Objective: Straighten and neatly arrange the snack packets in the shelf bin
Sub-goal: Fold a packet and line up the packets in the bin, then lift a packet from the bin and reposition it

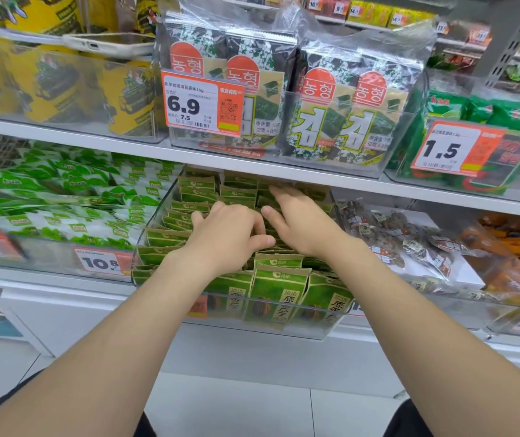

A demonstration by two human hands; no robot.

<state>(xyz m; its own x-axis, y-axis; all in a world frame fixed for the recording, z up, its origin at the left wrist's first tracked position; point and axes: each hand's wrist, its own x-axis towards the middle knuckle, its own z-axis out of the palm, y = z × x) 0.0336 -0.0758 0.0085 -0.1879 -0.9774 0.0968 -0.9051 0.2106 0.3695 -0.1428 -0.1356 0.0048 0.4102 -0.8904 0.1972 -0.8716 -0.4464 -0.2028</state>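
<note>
**Two hands at work in a bin of green snack packets**

A person reaches with both bare arms into a clear shelf bin (252, 331) on the lower shelf, where green-and-tan snack packets (279, 288) stand upright in rows from the front wall to the back. The bin sits directly below the white shelf board (126, 146), and its front juts out past the shelf edge.

The left hand (230, 238) is over the middle of the bin. Its fingers curl down into the packet tops and its thumb closes against them from the near side, grasping several packets. The right hand (299, 222) lies just beside it and further in, with fingers straight and spread flat on the tops of the rear packets. The two hands nearly touch at the thumbs.

On the shelf above, seaweed packs (340, 115) fill another clear bin, which carries a price tag (202, 102) reading 6.9. To the left of the task bin lie green-and-white packets (63, 197), and to the right are clear bags of brown snacks (410, 244).
</note>
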